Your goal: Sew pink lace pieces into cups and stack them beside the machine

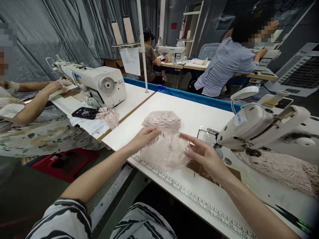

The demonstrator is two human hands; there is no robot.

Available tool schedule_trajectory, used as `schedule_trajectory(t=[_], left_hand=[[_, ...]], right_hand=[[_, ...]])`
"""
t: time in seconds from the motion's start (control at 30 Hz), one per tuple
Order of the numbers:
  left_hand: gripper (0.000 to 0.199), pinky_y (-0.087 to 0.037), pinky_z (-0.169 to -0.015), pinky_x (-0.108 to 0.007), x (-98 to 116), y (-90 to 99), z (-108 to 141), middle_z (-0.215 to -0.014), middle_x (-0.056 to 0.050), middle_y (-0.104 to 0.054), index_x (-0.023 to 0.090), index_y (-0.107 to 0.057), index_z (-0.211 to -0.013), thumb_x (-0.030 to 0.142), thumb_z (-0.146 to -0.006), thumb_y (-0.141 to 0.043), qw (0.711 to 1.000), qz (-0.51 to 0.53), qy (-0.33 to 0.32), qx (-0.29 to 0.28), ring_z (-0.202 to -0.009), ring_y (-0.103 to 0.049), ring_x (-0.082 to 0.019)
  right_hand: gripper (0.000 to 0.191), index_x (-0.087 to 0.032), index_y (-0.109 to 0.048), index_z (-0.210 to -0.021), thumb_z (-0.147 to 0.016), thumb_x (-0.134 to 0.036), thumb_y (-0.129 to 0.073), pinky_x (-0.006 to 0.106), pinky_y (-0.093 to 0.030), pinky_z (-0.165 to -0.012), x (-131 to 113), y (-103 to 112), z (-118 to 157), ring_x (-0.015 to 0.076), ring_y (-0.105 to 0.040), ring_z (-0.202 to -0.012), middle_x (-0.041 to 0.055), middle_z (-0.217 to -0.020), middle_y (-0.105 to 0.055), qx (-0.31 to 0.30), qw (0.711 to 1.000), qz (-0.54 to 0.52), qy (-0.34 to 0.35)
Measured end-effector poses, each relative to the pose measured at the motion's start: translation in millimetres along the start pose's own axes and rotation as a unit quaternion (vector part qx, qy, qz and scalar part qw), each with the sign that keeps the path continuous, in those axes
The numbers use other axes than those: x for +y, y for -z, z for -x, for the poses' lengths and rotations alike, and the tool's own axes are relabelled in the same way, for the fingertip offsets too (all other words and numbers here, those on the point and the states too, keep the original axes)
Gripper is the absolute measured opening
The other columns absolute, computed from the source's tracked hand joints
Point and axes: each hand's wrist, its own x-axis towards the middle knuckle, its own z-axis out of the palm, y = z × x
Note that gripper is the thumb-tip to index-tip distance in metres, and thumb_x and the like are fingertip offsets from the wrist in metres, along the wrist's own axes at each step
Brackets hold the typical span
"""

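L hand (147, 136) pinching lace (165, 152), R hand (205, 155) spread

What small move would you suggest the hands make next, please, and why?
I'd perhaps smooth the lace piece gently outward with the right hand, since the left hand pinches its upper edge and it looks rumpled between them.

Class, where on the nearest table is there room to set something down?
Bare tabletop lies between the lace piece and the blue edging, and left of that piece towards the neighbouring table. Crowded: around the held lace, left hand, right hand and sewing machine.
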Motion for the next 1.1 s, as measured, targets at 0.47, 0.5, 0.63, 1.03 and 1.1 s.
schedule_trajectory(t=[0.47, 0.5, 0.63, 1.03, 1.1], left_hand=[[0.038, -0.026, -0.057, -0.027, -13, 55.5, -176, -0.052, 0.003, -0.042, 0.017, -0.055, -0.058, 0.036, -0.091, -0.056, 0.967, -0.242, -0.070, 0.046, -0.055, -0.041, -0.012], [0.037, -0.028, -0.059, -0.027, -18, 55.4, -178, -0.054, 0.002, -0.047, 0.017, -0.057, -0.059, 0.036, -0.091, -0.056, 0.961, -0.263, -0.070, 0.047, -0.058, -0.044, -0.013], [0.022, -0.036, -0.069, -0.027, -25, 52.4, -179, -0.081, -0.002, -0.069, 0.020, -0.071, -0.079, 0.036, -0.089, -0.059, 0.940, -0.333, -0.050, 0.060, -0.083, -0.059, -0.019], [0.055, -0.047, -0.069, -0.027, -20, 66.1, -158, -0.093, -0.003, -0.074, 0.017, -0.050, -0.140, 0.032, -0.087, -0.058, 0.935, -0.346, 0.015, 0.075, -0.085, -0.068, -0.020], [0.056, -0.048, -0.069, -0.025, -22, 71.3, -152, -0.093, -0.002, -0.074, 0.017, -0.050, -0.140, 0.028, -0.086, -0.059, 0.935, -0.348, 0.006, 0.065, -0.083, -0.069, -0.018]], right_hand=[[0.049, -0.014, -0.074, -0.109, -0.064, -0.018, -0.057, 0.032, -0.047, -0.066, -4, 18, -183, 0.0169, -0.058, -0.071, 0.0087, -0.097, -0.073, 0.136, 0.988, 0.076, 0.005], [0.048, -0.014, -0.075, -0.109, -0.064, -0.019, -0.057, 0.032, -0.046, -0.065, 0, 19, -184, 0.0158, -0.055, -0.067, 0.0070, -0.090, -0.072, 0.141, 0.987, 0.083, 0.004], [0.046, -0.015, -0.075, -0.108, -0.067, -0.024, -0.057, 0.031, -0.041, -0.063, 12, 19, -180, 0.0146, -0.048, -0.061, 0.0005, -0.067, -0.063, 0.172, 0.980, 0.102, 0.009], [0.032, -0.021, -0.075, -0.096, -0.074, -0.039, -0.062, 0.034, -0.049, -0.075, 37, 20, -154, 0.0125, -0.050, -0.068, 0.0071, -0.120, -0.068, 0.229, 0.968, 0.084, 0.055], [0.032, -0.020, -0.075, -0.097, -0.074, -0.038, -0.062, 0.034, -0.049, -0.074, 38, 20, -154, 0.0129, -0.051, -0.068, 0.0070, -0.117, -0.069, 0.233, 0.968, 0.080, 0.055]])
